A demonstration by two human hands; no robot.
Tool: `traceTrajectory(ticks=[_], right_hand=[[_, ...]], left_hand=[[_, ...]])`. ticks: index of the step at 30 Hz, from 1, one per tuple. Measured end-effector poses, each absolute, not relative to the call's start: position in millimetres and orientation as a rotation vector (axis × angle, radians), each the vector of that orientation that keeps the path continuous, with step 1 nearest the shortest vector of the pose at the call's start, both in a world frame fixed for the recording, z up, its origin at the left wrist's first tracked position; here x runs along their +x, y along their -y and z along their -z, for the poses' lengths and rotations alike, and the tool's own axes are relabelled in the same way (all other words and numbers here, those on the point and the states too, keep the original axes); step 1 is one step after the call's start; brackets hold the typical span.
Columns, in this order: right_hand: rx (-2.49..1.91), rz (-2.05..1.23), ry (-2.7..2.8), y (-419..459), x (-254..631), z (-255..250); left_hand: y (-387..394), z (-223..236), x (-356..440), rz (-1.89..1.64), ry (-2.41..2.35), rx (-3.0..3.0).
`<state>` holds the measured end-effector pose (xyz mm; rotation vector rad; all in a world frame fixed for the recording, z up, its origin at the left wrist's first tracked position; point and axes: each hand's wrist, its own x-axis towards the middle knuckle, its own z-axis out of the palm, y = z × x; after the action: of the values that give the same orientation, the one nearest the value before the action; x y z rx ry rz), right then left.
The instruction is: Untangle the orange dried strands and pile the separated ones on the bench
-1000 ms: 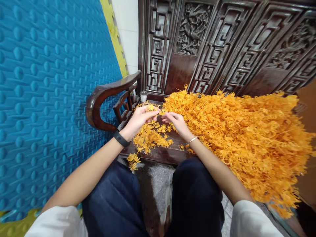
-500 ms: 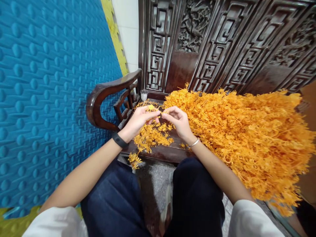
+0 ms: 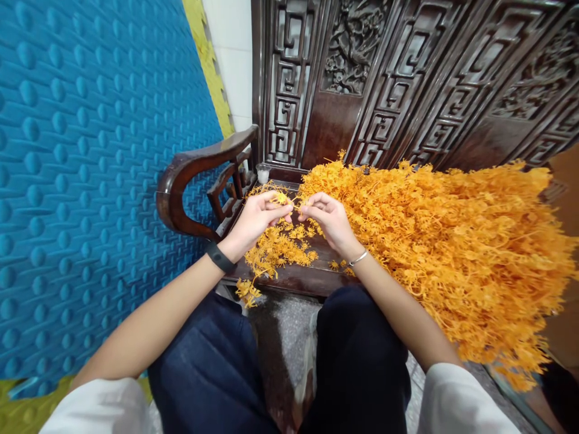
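Note:
Over the dark wooden bench seat (image 3: 289, 279), my two hands are close together at mid-view. Thumb and fingers of my left hand (image 3: 260, 218) pinch a yellow-orange artificial flower sprig (image 3: 280, 198). My right hand (image 3: 329, 218), just to the right, has its thumb and index finger closed on a thin orange flower piece (image 3: 304, 203), whose details are too small to make out. Below my hands lies a small pile of orange flower sprigs (image 3: 275, 248). A large heap of the same artificial flowers (image 3: 452, 241) fills the bench to the right.
A small clear cup (image 3: 263, 173) with something white in it stands at the back left of the seat. A curved wooden armrest (image 3: 181, 181) rises at left, beside a blue foam mat (image 3: 90, 181). The carved backrest (image 3: 339, 126) closes off the far side.
My right hand has moved slightly right, so the gap between my fingertips is a little wider. The flower at my left hand has tilted. Both hands remain pinched.

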<state>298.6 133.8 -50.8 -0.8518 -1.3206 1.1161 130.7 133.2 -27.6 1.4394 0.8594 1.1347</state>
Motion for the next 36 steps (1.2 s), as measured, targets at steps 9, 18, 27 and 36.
traceTrajectory(ticks=[9,18,27,36], right_hand=[[-0.924,-0.916,1.466,-133,304,52],[-0.97,-0.775,1.488,-139,296,62],[-1.033,-0.639,1.526,-142,300,67],[-1.081,-0.313,1.604,-145,289,66]], left_hand=[[-125,30,135,-1.166,-0.883,1.568],[-127,32,133,-1.045,-0.923,1.346],[-139,40,133,-0.79,-0.743,1.008],[-140,42,134,-0.901,-0.754,0.944]])
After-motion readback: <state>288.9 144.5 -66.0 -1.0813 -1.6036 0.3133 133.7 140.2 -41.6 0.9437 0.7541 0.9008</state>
